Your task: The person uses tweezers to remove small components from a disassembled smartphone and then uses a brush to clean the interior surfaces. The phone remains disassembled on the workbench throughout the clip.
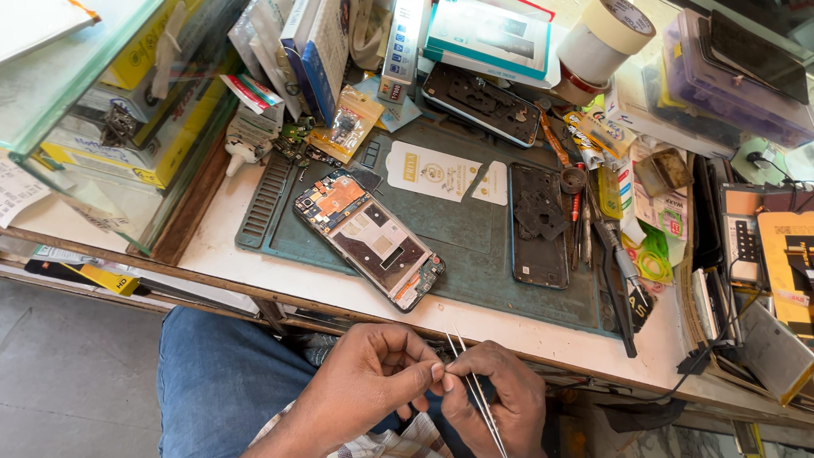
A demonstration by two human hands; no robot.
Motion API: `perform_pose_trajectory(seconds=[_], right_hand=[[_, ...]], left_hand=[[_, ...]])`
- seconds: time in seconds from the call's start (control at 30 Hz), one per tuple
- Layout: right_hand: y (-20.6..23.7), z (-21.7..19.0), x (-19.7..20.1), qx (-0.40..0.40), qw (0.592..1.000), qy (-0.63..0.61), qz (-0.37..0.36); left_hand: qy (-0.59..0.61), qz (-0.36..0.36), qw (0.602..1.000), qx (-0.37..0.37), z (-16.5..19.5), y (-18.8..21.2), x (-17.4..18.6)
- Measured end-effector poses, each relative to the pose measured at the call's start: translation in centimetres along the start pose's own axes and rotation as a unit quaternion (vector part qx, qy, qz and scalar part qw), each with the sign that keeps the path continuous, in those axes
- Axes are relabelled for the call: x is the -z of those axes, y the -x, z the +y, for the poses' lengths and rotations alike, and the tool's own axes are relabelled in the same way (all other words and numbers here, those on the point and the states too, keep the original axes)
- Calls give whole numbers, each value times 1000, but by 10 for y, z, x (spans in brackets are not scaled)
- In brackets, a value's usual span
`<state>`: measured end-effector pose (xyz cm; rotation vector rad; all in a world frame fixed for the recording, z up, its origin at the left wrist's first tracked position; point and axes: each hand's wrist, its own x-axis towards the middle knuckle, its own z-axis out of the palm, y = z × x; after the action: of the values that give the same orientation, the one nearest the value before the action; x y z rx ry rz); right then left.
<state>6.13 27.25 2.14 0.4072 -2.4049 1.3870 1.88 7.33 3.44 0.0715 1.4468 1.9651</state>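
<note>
My left hand [373,377] and my right hand [496,399] meet over my lap, below the workbench's front edge. The right hand grips thin metal tweezers [475,390], tips pointing up toward the bench. Left thumb and forefinger pinch at the tweezers' tips; whatever tiny part is there is too small to see. On the green work mat [475,237] lies an opened phone [370,238] with its circuit boards exposed, diagonal. To its right rests a dark back cover [539,225] with loose black pieces on it.
A glass cabinet [110,110] with yellow boxes stands at the left. Boxes, a tape roll [606,38], a second opened phone [483,103], screwdrivers [623,280], packets and cables crowd the back and right of the bench. My blue-jeaned leg [220,382] is below.
</note>
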Motion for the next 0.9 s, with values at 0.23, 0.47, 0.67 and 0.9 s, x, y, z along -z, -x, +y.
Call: perform_pose_trajectory(seconds=[0.23, 0.47, 0.67, 0.9], right_hand=[[0, 1, 3, -6, 1000, 24, -18], [-2, -2, 7, -18, 999, 11, -25], [-3, -2, 13, -7, 1000, 1, -17], [-27, 2, 42, -30, 995, 80, 55]], left_hand=[[-8, -4, 1000, 8, 3, 2, -1], [1, -8, 1000, 10, -2, 1, -2], [15, -13, 1000, 10, -5, -2, -3], [5, 17, 1000, 3, 6, 5, 0]])
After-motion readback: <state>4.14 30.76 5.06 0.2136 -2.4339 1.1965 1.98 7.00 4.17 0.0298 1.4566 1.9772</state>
